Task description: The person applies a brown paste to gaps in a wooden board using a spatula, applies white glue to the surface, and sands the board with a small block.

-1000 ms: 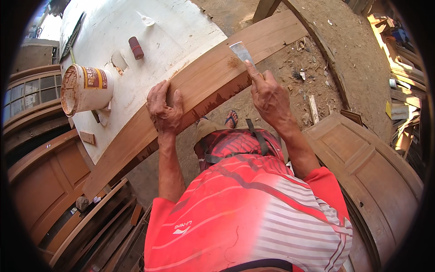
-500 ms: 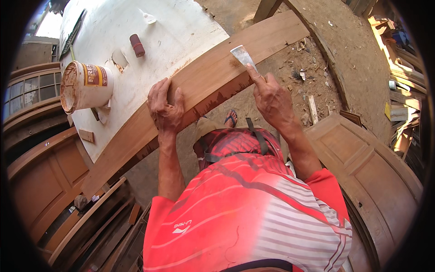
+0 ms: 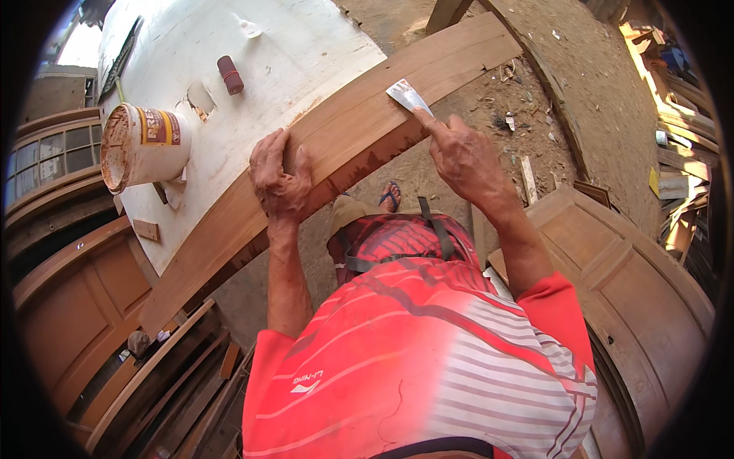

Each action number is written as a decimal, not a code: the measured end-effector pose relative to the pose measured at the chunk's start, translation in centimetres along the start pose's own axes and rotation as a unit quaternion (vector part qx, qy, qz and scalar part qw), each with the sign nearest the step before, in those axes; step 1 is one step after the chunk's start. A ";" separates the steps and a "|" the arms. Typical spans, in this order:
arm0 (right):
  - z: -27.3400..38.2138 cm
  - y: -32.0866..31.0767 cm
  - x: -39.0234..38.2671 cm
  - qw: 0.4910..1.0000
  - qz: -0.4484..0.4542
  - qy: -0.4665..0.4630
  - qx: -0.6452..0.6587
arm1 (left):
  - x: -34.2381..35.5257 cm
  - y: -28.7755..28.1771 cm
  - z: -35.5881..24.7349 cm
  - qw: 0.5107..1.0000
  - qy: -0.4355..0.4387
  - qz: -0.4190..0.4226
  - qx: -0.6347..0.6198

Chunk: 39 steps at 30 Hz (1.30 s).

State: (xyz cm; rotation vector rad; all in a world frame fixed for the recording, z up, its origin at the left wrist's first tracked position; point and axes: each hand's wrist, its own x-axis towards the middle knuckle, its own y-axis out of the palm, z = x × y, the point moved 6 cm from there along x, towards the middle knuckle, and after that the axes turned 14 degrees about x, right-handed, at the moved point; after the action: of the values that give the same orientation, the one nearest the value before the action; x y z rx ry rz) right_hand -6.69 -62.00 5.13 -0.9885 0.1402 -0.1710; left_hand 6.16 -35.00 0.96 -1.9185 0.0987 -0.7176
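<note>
A long wooden board [image 3: 359,126] lies slantwise across the near edge of a white tabletop [image 3: 306,46]. Dark reddish-brown patches with a ragged border mark its near side. My left hand [image 3: 279,176] is closed over the board left of its middle, thumb apart from the fingers. In my right hand [image 3: 470,161] is a putty knife [image 3: 408,96], its handle mostly hidden by my fist and the index finger stretched toward the blade. The flat metal blade sits over the board's top face, close to the near edge; whether it touches the wood I cannot tell.
On the tabletop are a stained white bucket [image 3: 164,145] lying on its side, a dark red roll [image 3: 229,75] and a small wooden block [image 3: 146,229]. A panelled wooden door [image 3: 619,268] stands at right; more panels [image 3: 92,283] lean at left. Scrap wood [image 3: 684,164] is piled far right.
My right hand has shifted slightly, and the putty knife's blade has moved a little left along the board. My left hand keeps its place.
</note>
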 end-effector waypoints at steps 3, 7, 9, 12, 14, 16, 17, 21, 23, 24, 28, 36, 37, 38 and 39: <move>0.2 -1.8 -0.2 1.000 0.011 0.013 -0.006 | 0.3 -0.1 -0.5 1.000 0.003 -0.006 -0.003; 0.4 -2.2 1.3 1.000 0.001 0.001 -0.002 | 0.3 -0.1 -0.5 1.000 0.002 0.000 0.006; 0.4 -1.8 1.6 1.000 0.012 -0.016 -0.016 | 0.2 -0.3 -0.4 1.000 0.001 0.001 -0.002; 0.0 -2.1 1.2 0.998 0.042 -0.012 -0.047 | 0.2 -0.3 -0.4 1.000 -0.005 0.001 -0.009; 0.4 -3.4 0.6 0.997 0.046 0.014 -0.052 | 0.2 -0.2 -0.4 1.000 -0.009 0.001 -0.011; 0.3 -3.3 1.0 0.998 0.037 0.018 -0.038 | 0.2 -0.1 -0.5 1.000 -0.011 0.002 -0.014; 0.2 -3.4 1.3 0.999 0.032 0.019 -0.030 | 0.2 -0.2 -0.5 1.000 -0.012 0.003 -0.015; -0.2 -2.3 1.4 0.998 0.037 -0.005 -0.042 | 0.1 -0.3 -0.3 1.000 -0.014 0.000 -0.015; -0.7 -2.3 0.4 0.998 0.042 -0.015 -0.036 | 0.1 -0.3 -0.3 1.000 -0.012 -0.002 -0.014; -0.7 -2.6 0.3 0.999 0.036 -0.006 -0.031 | 0.2 -0.2 -0.4 1.000 -0.011 -0.002 -0.013; 0.0 -3.2 0.7 1.000 0.008 0.019 -0.015 | 0.2 -0.1 -0.3 1.000 -0.012 0.003 -0.004; -0.9 -1.2 -0.5 1.000 0.002 0.017 0.011 | 0.2 -0.1 -0.3 1.000 -0.007 -0.008 -0.010; -0.9 -1.4 -0.8 1.000 0.001 0.017 0.016 | 0.2 -0.1 -0.3 1.000 -0.006 -0.009 -0.010; -0.9 -1.5 -1.1 1.000 0.000 0.021 0.021 | 0.2 -0.1 -0.3 1.000 -0.008 -0.007 -0.009; -0.6 -1.6 -0.9 1.000 -0.001 0.021 0.023 | 0.2 -0.1 -0.3 1.000 -0.010 -0.006 -0.008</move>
State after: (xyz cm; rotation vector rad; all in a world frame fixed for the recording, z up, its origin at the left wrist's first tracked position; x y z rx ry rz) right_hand -7.79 -63.15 6.17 -0.9406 0.1726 -0.1948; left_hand 6.10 -35.31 1.19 -1.9415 0.0813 -0.7080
